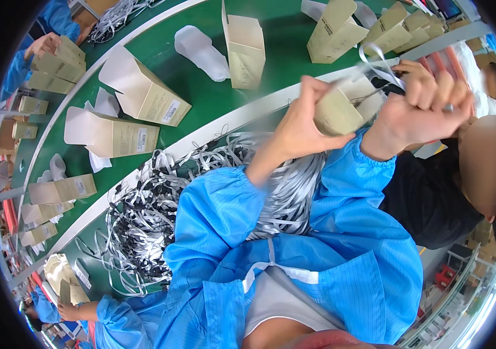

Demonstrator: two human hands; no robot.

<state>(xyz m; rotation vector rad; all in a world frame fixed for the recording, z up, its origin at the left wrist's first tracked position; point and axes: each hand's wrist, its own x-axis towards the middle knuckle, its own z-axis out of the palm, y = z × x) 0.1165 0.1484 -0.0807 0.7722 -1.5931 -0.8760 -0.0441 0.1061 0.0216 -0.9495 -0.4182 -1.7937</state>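
Note:
My left hand [300, 125] is wrapped round a small beige carton [336, 113] with its top open, holding it tilted above the edge of the green belt. Just to the right, my right hand [425, 110] is curled closed round a white strap [380, 71] with a dark end. Part of that strap loops up above the carton's opening, and a dark cord shows at the mouth. What lies inside the carton cannot be made out. Under my forearms spreads a big heap of white and black straps [143, 221].
On the green belt [201, 110] stand open beige cartons [161, 104], with white wrapped pieces [201, 52] among them. A person in black [428, 198] is close at my right. Co-workers in blue handle cartons at far left [56, 64] and lower left [79, 311].

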